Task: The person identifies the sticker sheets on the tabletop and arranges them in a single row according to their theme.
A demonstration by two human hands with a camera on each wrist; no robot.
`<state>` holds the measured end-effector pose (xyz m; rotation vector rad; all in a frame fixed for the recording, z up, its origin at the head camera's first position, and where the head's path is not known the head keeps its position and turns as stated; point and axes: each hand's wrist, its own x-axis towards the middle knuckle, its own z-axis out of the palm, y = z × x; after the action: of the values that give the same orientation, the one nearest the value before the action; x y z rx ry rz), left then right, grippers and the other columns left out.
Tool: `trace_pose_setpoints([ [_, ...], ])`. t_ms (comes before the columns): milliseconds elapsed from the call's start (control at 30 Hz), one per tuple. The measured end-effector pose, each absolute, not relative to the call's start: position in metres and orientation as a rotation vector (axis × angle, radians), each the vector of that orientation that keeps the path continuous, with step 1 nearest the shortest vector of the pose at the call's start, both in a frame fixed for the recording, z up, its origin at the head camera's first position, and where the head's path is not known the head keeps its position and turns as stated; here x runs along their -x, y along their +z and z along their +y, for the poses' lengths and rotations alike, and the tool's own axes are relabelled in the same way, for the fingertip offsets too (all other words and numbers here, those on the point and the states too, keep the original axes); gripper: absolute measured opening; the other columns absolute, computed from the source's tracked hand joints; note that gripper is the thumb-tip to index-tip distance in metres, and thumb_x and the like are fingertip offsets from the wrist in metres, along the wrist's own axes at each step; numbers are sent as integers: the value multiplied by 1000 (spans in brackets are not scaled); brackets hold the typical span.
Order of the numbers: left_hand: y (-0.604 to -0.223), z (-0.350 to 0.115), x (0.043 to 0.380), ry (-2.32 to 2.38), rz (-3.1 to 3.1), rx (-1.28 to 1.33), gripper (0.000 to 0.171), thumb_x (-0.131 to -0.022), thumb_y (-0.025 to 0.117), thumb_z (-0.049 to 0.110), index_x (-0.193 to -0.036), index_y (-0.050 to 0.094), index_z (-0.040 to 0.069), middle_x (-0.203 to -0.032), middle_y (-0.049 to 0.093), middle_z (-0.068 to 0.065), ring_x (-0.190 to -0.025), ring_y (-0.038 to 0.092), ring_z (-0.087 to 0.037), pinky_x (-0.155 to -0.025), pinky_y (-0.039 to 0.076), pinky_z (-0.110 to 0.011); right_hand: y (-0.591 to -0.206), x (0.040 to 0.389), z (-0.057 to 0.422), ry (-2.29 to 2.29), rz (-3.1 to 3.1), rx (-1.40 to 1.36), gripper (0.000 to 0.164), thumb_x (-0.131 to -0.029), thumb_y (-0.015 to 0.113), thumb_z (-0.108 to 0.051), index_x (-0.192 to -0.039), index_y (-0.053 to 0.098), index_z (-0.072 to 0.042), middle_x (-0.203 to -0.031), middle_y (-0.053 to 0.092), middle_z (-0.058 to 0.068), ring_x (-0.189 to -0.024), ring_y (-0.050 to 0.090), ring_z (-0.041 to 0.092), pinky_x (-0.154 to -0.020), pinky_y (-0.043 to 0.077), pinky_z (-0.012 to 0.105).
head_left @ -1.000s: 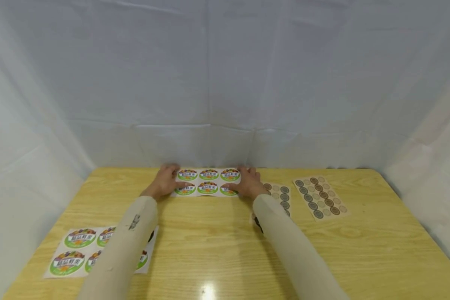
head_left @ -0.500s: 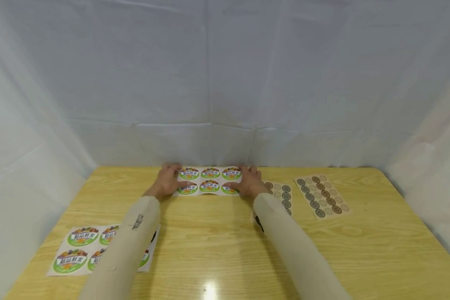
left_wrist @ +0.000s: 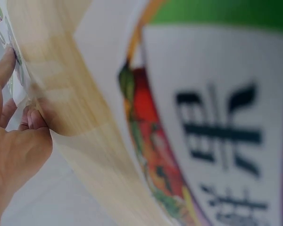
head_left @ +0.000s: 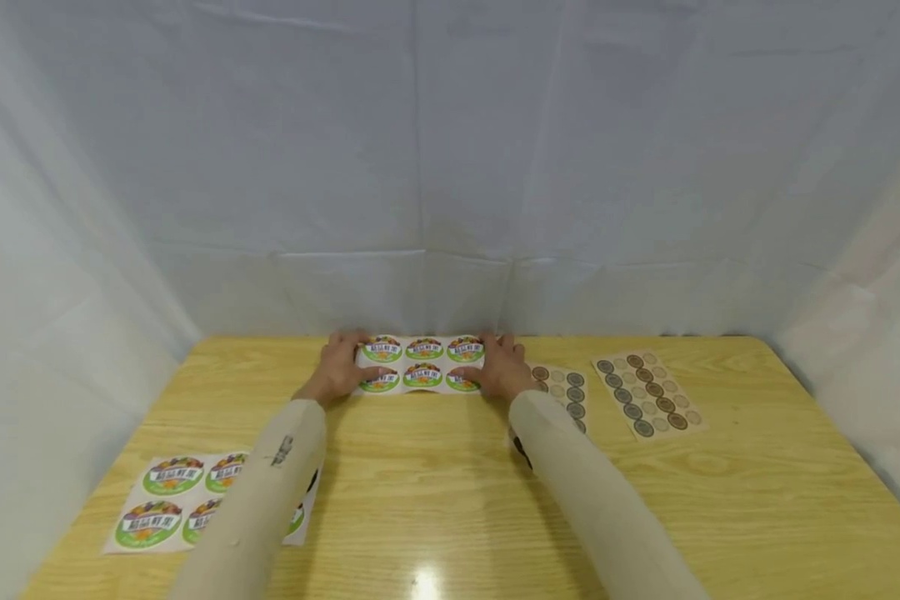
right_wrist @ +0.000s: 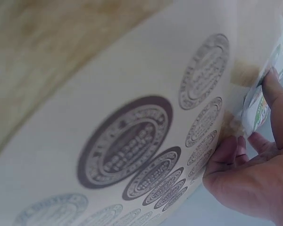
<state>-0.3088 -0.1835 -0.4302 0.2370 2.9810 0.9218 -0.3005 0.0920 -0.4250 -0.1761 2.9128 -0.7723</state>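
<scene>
A white sheet of round fruit-label stickers (head_left: 423,363) lies at the far edge of the table, its near edge slightly wavy. My left hand (head_left: 336,372) pinches its left side, thumb on the printed face and fingers around the edge. At the opposite side my right hand (head_left: 501,372) grips it the same way, thumb over a lower label. The left wrist view shows the left hand (left_wrist: 19,150) with fingers curled beneath the sheet. From the right wrist, the right hand (right_wrist: 254,174) has its thumb on the sheet (right_wrist: 262,110) and the other fingers tucked below.
A second fruit-label sheet (head_left: 131,500) lies front left, partly hidden under the left sleeve. To the right are two tan sheets of small round seal stickers, one (head_left: 558,379) partly behind the right forearm, the other (head_left: 648,396) farther right. A white curtain (head_left: 450,167) borders the table.
The head view has shifted slightly, so everything appears a little farther right. Both hands keep hold of the sticker sheet in the same place.
</scene>
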Motion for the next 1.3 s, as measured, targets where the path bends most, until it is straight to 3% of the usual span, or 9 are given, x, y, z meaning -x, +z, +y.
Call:
trace_pose_setpoints([
  [367,-433,-183,309,909,2995,-276,62,-86,73,26,-132,45,-5,-128,42,-28,-115,37,-44,-100,28,-55,-430,301,88,-702,2988,197,79,-85,63,-55,-146,35,-13,-137,36,20,-120,40,41,-89,44,52],
  [667,-431,-180,309,889,2999,-263,65,-86,73,26,-134,43,-6,-136,42,-28,-123,36,-43,-105,24,-52,-429,299,87,-686,3014,196,77,-85,64,-55,-143,39,-11,-131,48,19,-116,49,37,-86,46,50],
  [900,-422,-174,304,939,2996,-275,65,-86,73,20,-135,42,-8,-126,52,-27,-115,48,-41,-101,33,-50,-430,298,86,-1060,2955,294,66,-87,71,-31,-143,39,-14,-120,57,8,-107,55,25,-91,44,41],
  [1033,-419,-173,300,981,2996,-297,65,-86,72,17,-137,40,-8,-124,53,-26,-111,51,-39,-100,35,-49,-430,296,85,-1279,2885,351,66,-88,71,-19,-143,36,-10,-116,59,8,-104,56,24,-93,43,38],
  [1167,-416,-173,293,1035,2993,-359,67,-86,72,15,-140,39,-8,-122,55,-25,-105,54,-36,-96,39,-48,-430,290,87,-1406,2844,397,75,-88,71,-16,-148,28,-6,-131,52,14,-119,50,28,-104,35,39],
  [1300,-414,-176,284,1056,2960,-394,71,-86,73,17,-141,37,-8,-114,59,-23,-91,58,-29,-84,46,-43,-430,281,90,-1463,2802,400,82,-88,71,-18,-151,20,-4,-150,32,14,-134,34,29,-110,25,39],
])
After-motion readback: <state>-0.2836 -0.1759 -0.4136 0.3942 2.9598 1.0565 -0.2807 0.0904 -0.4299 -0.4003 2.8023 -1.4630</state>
